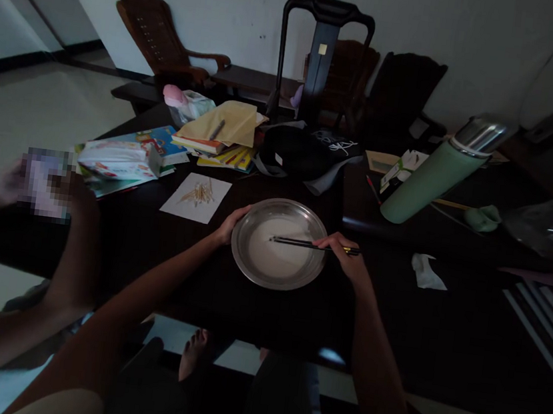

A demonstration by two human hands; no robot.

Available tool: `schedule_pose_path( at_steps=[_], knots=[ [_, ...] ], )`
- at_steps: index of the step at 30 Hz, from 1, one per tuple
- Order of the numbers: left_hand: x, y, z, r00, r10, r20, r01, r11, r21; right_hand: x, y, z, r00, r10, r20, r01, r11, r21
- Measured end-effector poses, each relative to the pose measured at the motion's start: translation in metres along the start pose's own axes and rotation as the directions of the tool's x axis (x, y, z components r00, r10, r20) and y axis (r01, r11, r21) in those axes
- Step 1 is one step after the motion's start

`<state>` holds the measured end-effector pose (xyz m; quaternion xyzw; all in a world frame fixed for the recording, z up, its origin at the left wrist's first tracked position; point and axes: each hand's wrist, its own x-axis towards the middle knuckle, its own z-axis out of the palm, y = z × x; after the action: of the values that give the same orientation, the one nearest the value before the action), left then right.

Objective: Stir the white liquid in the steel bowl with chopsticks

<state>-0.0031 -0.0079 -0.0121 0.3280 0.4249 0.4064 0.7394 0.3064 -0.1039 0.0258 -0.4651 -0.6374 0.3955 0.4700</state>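
Note:
A round metal plate lies on the dark table in front of me. My left hand rests against the plate's left rim, fingers curled on the edge. My right hand is closed on a pair of dark chopsticks that reach left over the plate, their tips near its middle. A white sheet of paper with a small heap of toothpicks lies just left of the plate.
Another person's arm and hands are at the left, holding something blurred. Books and a tissue pack are piled behind. A green thermos lies at the right, a crumpled tissue near it. Chairs stand beyond.

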Motion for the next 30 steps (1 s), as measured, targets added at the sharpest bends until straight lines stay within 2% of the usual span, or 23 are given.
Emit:
schedule_pose_path(
  at_steps=[2, 5, 8, 11, 14, 17, 20, 22, 24, 27, 30],
  knots=[
    [-0.001, 0.001, 0.002, 1.0, -0.008, 0.002, 0.008, 1.0, -0.019, 0.0, 0.001, -0.004, 0.996, -0.007, -0.091, 0.005, 1.0, -0.015],
    [-0.001, 0.002, 0.004, 1.0, -0.018, -0.014, 0.017, 0.999, -0.041, -0.001, 0.003, -0.011, 0.978, -0.002, -0.207, 0.015, 0.998, 0.062],
    [-0.001, 0.002, 0.003, 1.0, -0.009, -0.023, 0.008, 1.0, -0.029, -0.002, 0.002, -0.007, 0.995, -0.016, -0.1, 0.023, 0.997, 0.074],
    [-0.001, 0.002, 0.001, 1.0, 0.003, -0.001, -0.003, 1.0, 0.0, -0.001, 0.002, -0.001, 0.999, -0.033, 0.008, 0.033, 0.999, -0.034],
    [-0.001, 0.001, 0.001, 1.0, 0.012, -0.003, -0.012, 1.0, 0.01, 0.0, 0.005, -0.005, 0.995, -0.056, -0.079, 0.05, 0.996, -0.076],
    [-0.001, 0.002, 0.002, 1.0, -0.001, -0.021, 0.001, 1.0, -0.009, 0.0, 0.006, -0.012, 0.984, -0.038, -0.176, 0.038, 0.999, -0.001],
    [-0.001, 0.002, 0.003, 1.0, -0.003, -0.007, 0.002, 1.0, -0.022, -0.002, 0.001, -0.008, 0.996, -0.023, -0.084, 0.027, 0.999, 0.039],
    [-0.001, 0.002, 0.002, 1.0, 0.015, 0.007, -0.015, 1.0, -0.021, -0.002, -0.003, -0.002, 1.0, -0.026, 0.008, 0.026, 1.0, -0.001],
    [-0.001, 0.002, 0.002, 1.0, 0.026, 0.009, -0.025, 1.0, -0.018, -0.001, -0.004, 0.001, 0.999, -0.033, 0.034, 0.034, 0.998, -0.052],
    [-0.001, 0.002, 0.002, 1.0, 0.001, -0.015, -0.001, 1.0, -0.014, 0.0, 0.0, -0.004, 0.995, -0.041, -0.096, 0.036, 0.998, -0.052],
    [-0.001, 0.002, 0.002, 1.0, -0.021, -0.017, 0.021, 1.0, -0.01, -0.001, 0.004, -0.011, 0.977, -0.007, -0.211, 0.013, 1.0, 0.027]
  ],
)
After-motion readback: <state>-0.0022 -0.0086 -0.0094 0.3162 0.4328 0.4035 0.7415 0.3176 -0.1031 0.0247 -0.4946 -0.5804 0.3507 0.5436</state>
